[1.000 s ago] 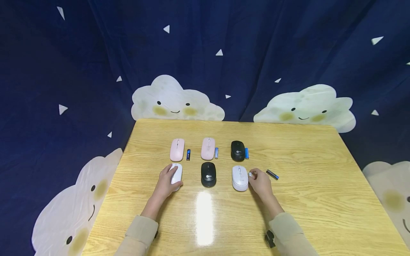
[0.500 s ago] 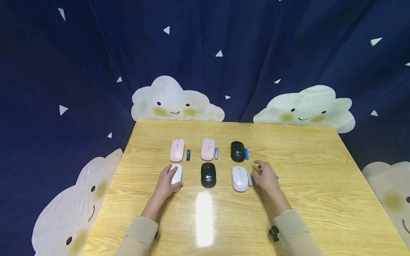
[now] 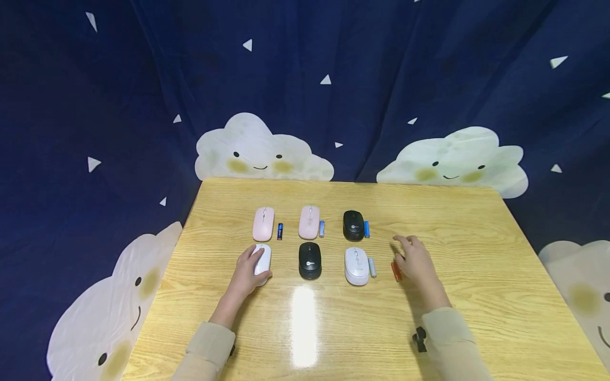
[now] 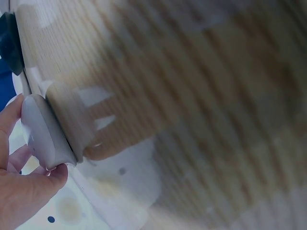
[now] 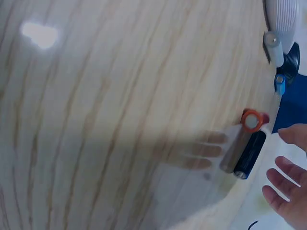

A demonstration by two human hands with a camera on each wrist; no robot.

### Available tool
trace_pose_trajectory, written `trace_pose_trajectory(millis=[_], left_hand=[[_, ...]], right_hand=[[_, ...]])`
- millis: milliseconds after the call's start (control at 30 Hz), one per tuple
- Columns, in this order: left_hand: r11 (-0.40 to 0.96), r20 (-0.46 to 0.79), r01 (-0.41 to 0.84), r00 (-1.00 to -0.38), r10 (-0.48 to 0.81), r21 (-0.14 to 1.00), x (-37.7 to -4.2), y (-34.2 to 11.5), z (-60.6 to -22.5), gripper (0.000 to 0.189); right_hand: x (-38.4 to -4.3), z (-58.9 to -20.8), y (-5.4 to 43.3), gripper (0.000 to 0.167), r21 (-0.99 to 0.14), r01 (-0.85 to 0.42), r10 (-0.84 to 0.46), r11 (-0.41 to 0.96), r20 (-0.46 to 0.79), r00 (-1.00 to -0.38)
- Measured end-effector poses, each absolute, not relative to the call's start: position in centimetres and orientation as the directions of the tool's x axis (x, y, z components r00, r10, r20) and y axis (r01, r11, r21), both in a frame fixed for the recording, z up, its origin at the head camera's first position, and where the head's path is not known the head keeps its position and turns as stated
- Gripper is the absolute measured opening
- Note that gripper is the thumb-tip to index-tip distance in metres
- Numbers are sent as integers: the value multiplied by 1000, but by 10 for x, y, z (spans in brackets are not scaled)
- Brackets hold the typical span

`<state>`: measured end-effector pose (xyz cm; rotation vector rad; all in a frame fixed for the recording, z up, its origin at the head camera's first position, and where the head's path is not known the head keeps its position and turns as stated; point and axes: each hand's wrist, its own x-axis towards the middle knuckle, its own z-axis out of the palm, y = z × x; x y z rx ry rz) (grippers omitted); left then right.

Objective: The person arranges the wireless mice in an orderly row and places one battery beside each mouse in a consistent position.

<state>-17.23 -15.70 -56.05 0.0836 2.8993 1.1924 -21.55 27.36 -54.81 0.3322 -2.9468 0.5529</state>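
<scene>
My left hand (image 3: 248,271) grips a white computer mouse (image 3: 263,261) at the near left of the table; the left wrist view shows thumb and fingers on both sides of the white mouse (image 4: 41,129). My right hand (image 3: 418,263) hovers with loosely spread fingers, holding nothing. Beneath and beside it lies a red-orange battery (image 3: 396,271). In the right wrist view a dark blue battery (image 5: 250,155) lies beside the red-orange one; my hand hides it from the head camera. A pale battery (image 3: 372,267) lies beside the right-hand white mouse (image 3: 357,266).
Two pink mice stand in the back row, one pink mouse (image 3: 263,224) with a dark blue battery (image 3: 280,231) beside it. A black mouse (image 3: 353,225) at the back has a blue battery (image 3: 367,229) alongside. Another black mouse (image 3: 310,260) sits between the white ones.
My right hand has let go of the pale battery beside the white mouse and moved right, its fingers spreading. The red-orange battery has come into view. My left hand has stayed put.
</scene>
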Motion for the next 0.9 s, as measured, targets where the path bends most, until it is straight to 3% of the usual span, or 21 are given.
trace_pose_trajectory(millis=[300, 567, 900], left_hand=[[713, 29, 56, -998, 50, 699, -173, -158, -564, 64], [713, 11, 45, -999, 52, 699, -173, -158, -562, 64], [709, 19, 47, -999, 48, 704, -172, -158, -562, 64]], right_hand=[[-214, -553, 286, 43, -394, -196, -201, 898, 27, -979], [-212, -556, 285, 34, -457, -173, -203, 873, -17, -979], [-212, -557, 284, 31, -452, -169, -201, 876, -24, -979]])
